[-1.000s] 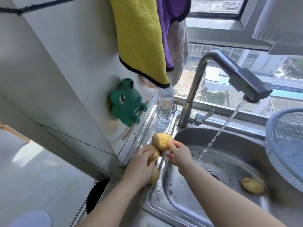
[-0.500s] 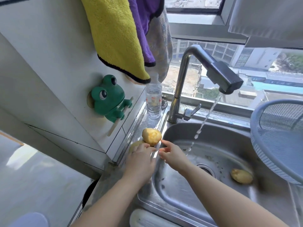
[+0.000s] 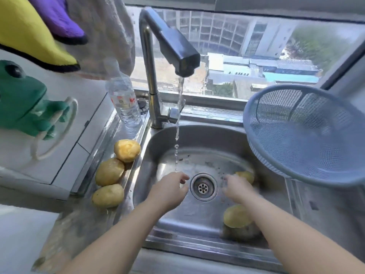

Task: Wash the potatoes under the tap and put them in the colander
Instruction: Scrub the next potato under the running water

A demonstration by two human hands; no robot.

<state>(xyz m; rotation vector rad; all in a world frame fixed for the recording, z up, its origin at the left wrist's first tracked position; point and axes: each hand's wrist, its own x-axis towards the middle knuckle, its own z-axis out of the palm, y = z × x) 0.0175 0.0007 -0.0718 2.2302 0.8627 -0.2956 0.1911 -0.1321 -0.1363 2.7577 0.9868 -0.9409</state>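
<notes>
Five potatoes are in view, none yet in the colander [image 3: 304, 135]: three sit in a row on the steel ledge at nine to ten o'clock of the drain [image 3: 203, 187], namely the top potato [image 3: 127, 150], the middle potato [image 3: 110, 172] and the near potato [image 3: 108, 195]. Two lie in the sink [image 3: 158, 147], a far potato [image 3: 245, 176] at about two o'clock of the drain and a front potato [image 3: 237, 216] at five o'clock, partly behind the right forearm. A second ago both hands were up at the ledge, fingering the row; they have now left it untouched and dropped into the basin. The left hand [image 3: 169, 189] hovers just at nine o'clock of the drain, fingers loosely bent and holding nothing, right where the thin stream [image 3: 178, 115] from the tap [image 3: 169, 42] lands. The right hand [image 3: 236, 187] is smeared by motion and reaches against the far potato; I cannot tell whether it has closed on it. My reading is that washing starts with the sink potatoes, with the ledge three waiting their turn. The colander sits tilted on the sink's rim at two o'clock, its mesh bare, so the task is barely begun. A water bottle [image 3: 126, 103] stands at eleven o'clock.
</notes>
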